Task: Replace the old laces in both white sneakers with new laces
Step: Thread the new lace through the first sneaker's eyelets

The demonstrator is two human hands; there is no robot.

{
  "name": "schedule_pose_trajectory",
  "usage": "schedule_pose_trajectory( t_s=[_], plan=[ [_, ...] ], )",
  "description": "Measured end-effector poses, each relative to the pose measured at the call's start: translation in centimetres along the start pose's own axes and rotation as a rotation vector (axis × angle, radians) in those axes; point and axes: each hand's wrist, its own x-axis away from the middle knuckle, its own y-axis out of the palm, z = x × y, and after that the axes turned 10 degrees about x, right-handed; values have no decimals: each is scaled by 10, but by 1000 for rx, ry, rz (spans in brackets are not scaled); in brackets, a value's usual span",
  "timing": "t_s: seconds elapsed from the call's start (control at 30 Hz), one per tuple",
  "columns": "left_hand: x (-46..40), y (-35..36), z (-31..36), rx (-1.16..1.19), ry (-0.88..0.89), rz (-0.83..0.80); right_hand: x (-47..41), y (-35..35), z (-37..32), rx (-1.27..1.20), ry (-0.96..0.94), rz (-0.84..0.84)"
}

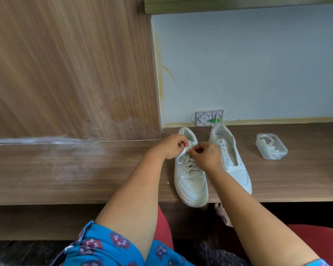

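Both hands meet over the laced sneaker (190,181) at centre frame: the left hand (173,145) curls its fingers and pinches a white lace (183,155) near the shoe's top, while the right hand (205,154) pinches the lace just beside it, fingertips almost touching. Right beside it on the wooden bench (85,169) stands the second sneaker (233,156), eyelets bare, no lace in it. Further right, well apart, sits a clear plastic box (271,145) with white laces inside.
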Motion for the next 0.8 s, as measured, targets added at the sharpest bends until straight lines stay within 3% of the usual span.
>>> schedule_pose_trajectory(
  t_s=[0.4, 0.8],
  plan=[
    [-1, -4, -5, 116, 0, 38, 0, 3, -2, 62, -33, 20],
    [0, 0, -4, 70, 2, 23, 2, 5, -4, 186, -73, 72]
  ],
)
